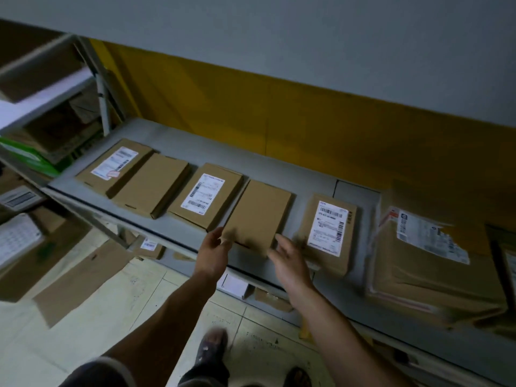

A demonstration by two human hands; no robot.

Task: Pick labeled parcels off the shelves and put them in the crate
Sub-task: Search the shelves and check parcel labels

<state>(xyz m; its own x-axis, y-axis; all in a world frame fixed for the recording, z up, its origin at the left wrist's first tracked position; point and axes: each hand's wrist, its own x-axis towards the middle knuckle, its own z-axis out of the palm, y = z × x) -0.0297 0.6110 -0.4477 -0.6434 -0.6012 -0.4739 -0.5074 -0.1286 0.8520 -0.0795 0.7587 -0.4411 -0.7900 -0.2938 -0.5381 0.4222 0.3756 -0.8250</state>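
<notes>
Labeled parcel is lying flat on the grey shelf, against the left side of the plain box; a second labeled parcel is lying just right of that box, apart from it. The left hand is pinching the plain box's near left corner, as far as blur allows; the right hand is hovering loose-fingered by its near right corner, holding nothing. Both are working an unlabelled box, so a wrong item risks going into the crate, which is not showing, and lifting it carelessly could be dragging its left neighbour off the edge
</notes>
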